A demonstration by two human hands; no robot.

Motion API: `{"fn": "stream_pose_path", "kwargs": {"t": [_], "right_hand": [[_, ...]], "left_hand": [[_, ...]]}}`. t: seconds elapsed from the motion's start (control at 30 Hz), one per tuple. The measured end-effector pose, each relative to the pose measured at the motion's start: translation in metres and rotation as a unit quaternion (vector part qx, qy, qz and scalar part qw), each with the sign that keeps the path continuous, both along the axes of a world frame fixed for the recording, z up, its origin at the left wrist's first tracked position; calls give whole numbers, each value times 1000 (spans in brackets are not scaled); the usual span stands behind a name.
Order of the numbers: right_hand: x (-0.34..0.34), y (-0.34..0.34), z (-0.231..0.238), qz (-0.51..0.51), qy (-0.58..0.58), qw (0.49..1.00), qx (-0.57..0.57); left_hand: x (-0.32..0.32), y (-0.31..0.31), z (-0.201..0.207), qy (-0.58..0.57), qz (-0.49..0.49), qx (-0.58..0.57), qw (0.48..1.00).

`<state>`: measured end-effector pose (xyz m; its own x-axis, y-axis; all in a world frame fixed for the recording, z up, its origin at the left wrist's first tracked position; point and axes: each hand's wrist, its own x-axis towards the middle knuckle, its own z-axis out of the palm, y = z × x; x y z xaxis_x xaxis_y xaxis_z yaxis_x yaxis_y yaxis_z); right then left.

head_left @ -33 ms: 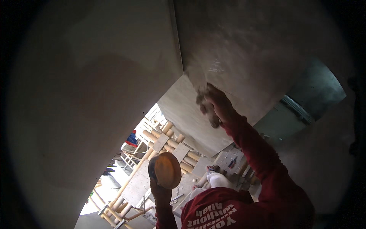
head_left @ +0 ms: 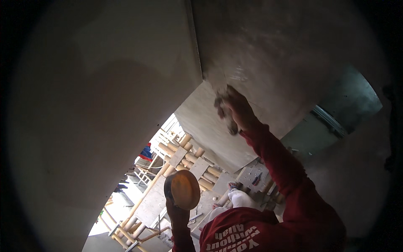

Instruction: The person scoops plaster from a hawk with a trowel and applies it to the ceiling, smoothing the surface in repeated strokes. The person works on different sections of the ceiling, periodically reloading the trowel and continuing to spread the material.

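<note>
Raised in front of me, my right hand (head_left: pixel 240 110) is closed round the handle of a putty knife (head_left: pixel 218 82). Its wide blade lies against the grey plastered surface (head_left: pixel 268 54), close to the corner where two panels meet. The blade is dim and its edge is hard to make out. Lower down, my left hand (head_left: pixel 178 213) grips a round, shallow bowl (head_left: pixel 186 190) from below and the side. The bowl has a dark outer wall and an orange-brown face; whether anything is in it I cannot tell.
A large smooth panel (head_left: pixel 96 117) fills the left side. Below lies a scaffold of round poles (head_left: pixel 138 210) with boards (head_left: pixel 151 201), where my feet (head_left: pixel 233 185) rest. A small red-and-dark tool (head_left: pixel 257 179) lies on a board. At right is a recess with a metal-like strip (head_left: pixel 329 120).
My right hand and the putty knife have shifted slightly up and to the left along the surface. My left hand and the bowl are slightly lower.
</note>
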<state>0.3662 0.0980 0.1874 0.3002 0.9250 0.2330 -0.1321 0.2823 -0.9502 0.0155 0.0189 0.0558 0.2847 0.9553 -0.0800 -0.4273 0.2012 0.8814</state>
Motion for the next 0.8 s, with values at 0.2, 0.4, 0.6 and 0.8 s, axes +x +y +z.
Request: {"fn": "stream_pose_path", "kwargs": {"t": [0.2, 0.4, 0.6, 0.8], "right_hand": [[34, 119, 6, -143, -196, 956, 165], [45, 187, 12, -280, -320, 867, 260], [46, 202, 10, -303, -353, 845, 263], [47, 206, 18, -324, -389, 820, 269]], "left_hand": [[0, -31, -2, 113, 23, -23, 993], [21, -51, 11, 227, 105, 6, 968], [22, -57, -2, 331, 113, 83, 933], [30, -49, -6, 211, 126, 24, 969]]}}
